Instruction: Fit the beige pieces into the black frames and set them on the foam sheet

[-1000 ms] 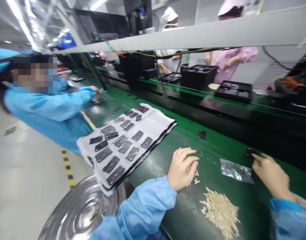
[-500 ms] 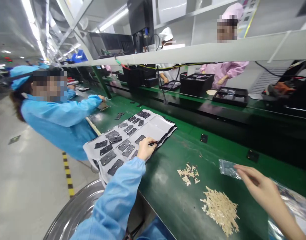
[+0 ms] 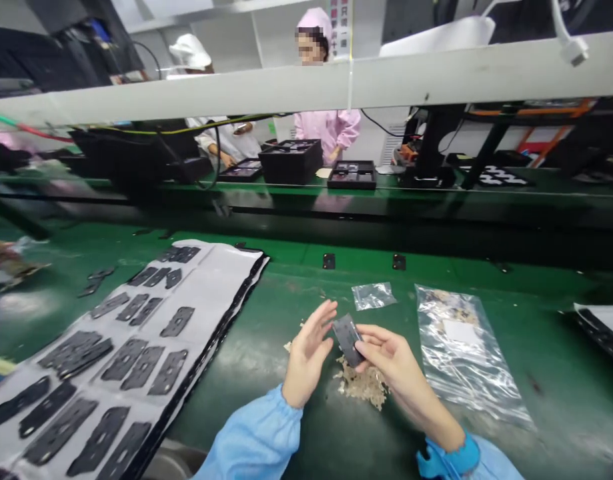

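A small dark grey flat part (image 3: 347,339) with a notched edge and tiny holes is pinched between the thumb and fingers of my right hand (image 3: 393,357). It is tilted above the green bench. My left hand (image 3: 309,353) is just left of it, fingers stretched and thumb apart, gripping nothing; whether a fingertip touches the part's edge I cannot tell. Below the part lies a pile of small beige strips (image 3: 363,385), partly covered by my right hand. More beige pieces peek out behind my left hand. Similar dark parts (image 3: 169,372) lie on a white sheet (image 3: 221,280) at left.
A small clear bag (image 3: 373,296) lies beyond my hands. To the right is a large clear bag (image 3: 469,360) holding beige pieces and a white label. Single black parts (image 3: 329,261) lie along the bench's back. Co-workers stand behind a white rail (image 3: 266,90) near black trays (image 3: 351,175).
My view has swung right. My left hand has moved from the white sheet to above the beige pile. My right hand has left the small bag and now holds a dark flat part.
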Tool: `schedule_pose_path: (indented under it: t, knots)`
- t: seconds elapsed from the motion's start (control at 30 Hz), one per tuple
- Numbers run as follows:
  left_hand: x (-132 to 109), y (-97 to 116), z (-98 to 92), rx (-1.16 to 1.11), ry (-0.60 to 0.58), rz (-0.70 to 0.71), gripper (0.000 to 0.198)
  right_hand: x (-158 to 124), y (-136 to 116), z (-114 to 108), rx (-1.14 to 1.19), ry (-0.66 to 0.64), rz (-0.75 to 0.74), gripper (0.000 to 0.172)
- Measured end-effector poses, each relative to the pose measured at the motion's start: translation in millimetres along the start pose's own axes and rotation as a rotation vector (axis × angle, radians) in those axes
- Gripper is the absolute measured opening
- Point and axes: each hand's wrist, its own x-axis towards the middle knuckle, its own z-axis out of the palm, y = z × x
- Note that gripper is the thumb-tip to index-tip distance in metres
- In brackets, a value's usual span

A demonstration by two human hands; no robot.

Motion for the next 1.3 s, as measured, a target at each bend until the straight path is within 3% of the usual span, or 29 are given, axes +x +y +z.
schedule_pose_path:
  t: [0.1,0.23,0.47,0.57,0.7,0.83,0.93,1.0,1.1,1.23,1.3]
  knots:
    - [-1.1,-3.3,8.2,-0.359,-0.025,-0.262,0.044,2.2,3.1,-5.6,-0.036,-0.04,-0.021,0.041]
    - [-0.8,-6.0,15.1,-0.459,-0.038,-0.461,0.042,1.6,0.3,-4.7,-0.031,-0.183,0.029,0.038]
    - [3.2,-5.8,15.4,-0.453,0.027,-0.435,0.039,-1.7,-1.6,-11.4,-0.003,-0.165,0.042,0.037]
    - [0.6,-5.9,14.7,-0.377,0.007,-0.43,0.039,-0.5,0.4,-13.3,-0.064,-0.061,0.003,0.029]
    - [-1.0,-7.4,1.9,-0.328,-0.132,-0.542,0.033,3.4,-7.1,-18.7,-0.271,0.086,-0.129,0.02]
    - [-0.9,-7.6,-6.6,-0.366,-0.307,-0.765,0.046,6.2,-16.1,-15.0,-0.538,-0.006,-0.209,0.018]
    - [-6.6,-7.5,2.6,-0.323,-0.422,-0.787,0.038,6.5,-14.2,-6.8,-0.633,-0.061,-0.205,0.016]
    - [-12.3,-9.5,9.1,-0.288,-0.438,-0.759,0.034,6.8,-11.1,-5.9,-0.641,-0.058,-0.197,0.016]
    - [-16.9,-15.1,1.2,-0.145,-0.271,-0.647,0.034,10.1,-8.2,-17.6,-0.638,0.058,-0.2,0.021]
    - [-11.1,-20.5,-46.6,0.351,0.092,-0.381,0.028,18.6,-5.0,-42.3,-0.581,0.209,-0.122,0.026]
    - [-5.8,-22.4,-70.8,0.643,0.143,-0.299,0.024,21.5,-1.9,-48.0,-0.537,0.198,-0.066,0.028]
